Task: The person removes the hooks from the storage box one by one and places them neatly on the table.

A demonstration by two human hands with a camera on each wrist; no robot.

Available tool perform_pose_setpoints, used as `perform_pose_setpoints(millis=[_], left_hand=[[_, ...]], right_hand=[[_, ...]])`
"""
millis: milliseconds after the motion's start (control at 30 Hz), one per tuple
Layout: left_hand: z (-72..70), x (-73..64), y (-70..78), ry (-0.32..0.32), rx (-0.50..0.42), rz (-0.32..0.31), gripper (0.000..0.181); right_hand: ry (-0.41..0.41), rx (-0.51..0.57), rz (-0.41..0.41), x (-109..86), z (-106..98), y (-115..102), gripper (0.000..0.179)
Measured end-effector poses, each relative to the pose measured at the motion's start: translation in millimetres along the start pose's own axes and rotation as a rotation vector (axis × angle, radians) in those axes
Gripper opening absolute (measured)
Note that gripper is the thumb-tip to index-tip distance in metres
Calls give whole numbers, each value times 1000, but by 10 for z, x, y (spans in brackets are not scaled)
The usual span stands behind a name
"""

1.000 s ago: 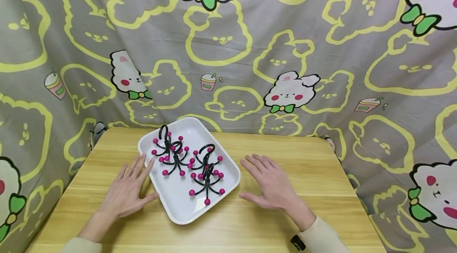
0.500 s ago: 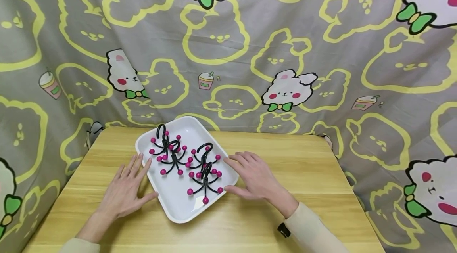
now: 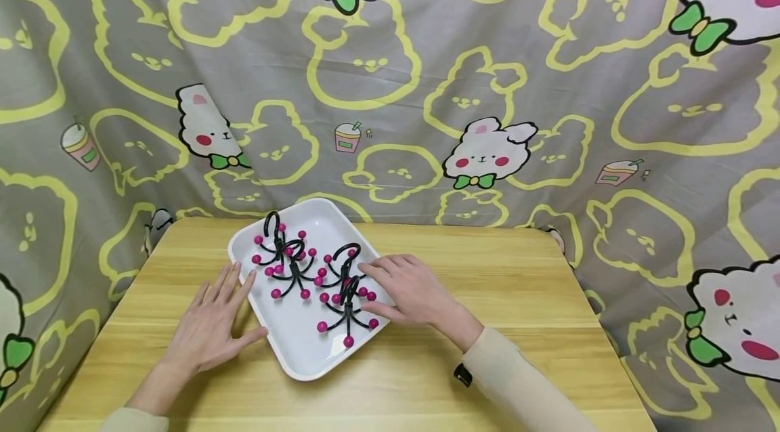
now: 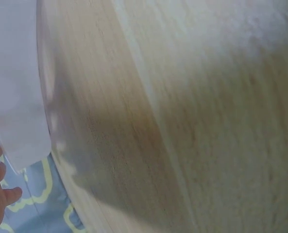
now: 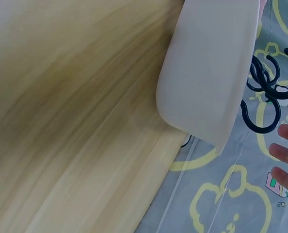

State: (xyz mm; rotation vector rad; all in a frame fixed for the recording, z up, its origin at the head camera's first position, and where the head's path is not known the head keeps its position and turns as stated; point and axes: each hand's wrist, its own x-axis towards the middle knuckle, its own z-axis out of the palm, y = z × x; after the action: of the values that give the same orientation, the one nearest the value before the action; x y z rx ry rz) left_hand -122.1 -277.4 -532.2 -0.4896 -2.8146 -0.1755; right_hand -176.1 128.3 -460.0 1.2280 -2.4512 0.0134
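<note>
A white tray (image 3: 291,347) sits at an angle on the table, holding several black hook hangers with pink ball tips. Two lie toward the back left, a rear hanger (image 3: 279,248) and one before it (image 3: 295,273). The other two are on the right: a front hanger (image 3: 348,311) and one behind it. My left hand (image 3: 210,324) is spread beside the tray's left rim; contact is unclear. My right hand (image 3: 413,291) reaches over the right rim, fingers extended near the right-hand hangers. In the right wrist view, fingertips (image 5: 284,153) are close to the black hooks (image 5: 262,116), holding nothing.
The wooden table (image 3: 487,263) extends to both sides and in front of the tray. Behind it hangs a grey curtain (image 3: 390,127) with yellow outlines and bunny prints. A black clip-like object (image 3: 463,374) is at my right sleeve (image 3: 506,371).
My right hand has moved left, from beside the tray to over its right rim near the hangers. The left hand stays in place. The head view has shifted slightly.
</note>
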Motion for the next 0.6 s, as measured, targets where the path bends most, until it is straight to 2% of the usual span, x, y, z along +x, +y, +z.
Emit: perform_pose_setpoints(millis=[267, 600], left_hand=[[-8, 7, -7, -1, -3, -7, 109], [-24, -7, 7, -10, 0, -16, 110]], right_hand=[[-40, -9, -9, 184, 29, -78, 65], [-19, -17, -30, 301, 105, -162, 53]])
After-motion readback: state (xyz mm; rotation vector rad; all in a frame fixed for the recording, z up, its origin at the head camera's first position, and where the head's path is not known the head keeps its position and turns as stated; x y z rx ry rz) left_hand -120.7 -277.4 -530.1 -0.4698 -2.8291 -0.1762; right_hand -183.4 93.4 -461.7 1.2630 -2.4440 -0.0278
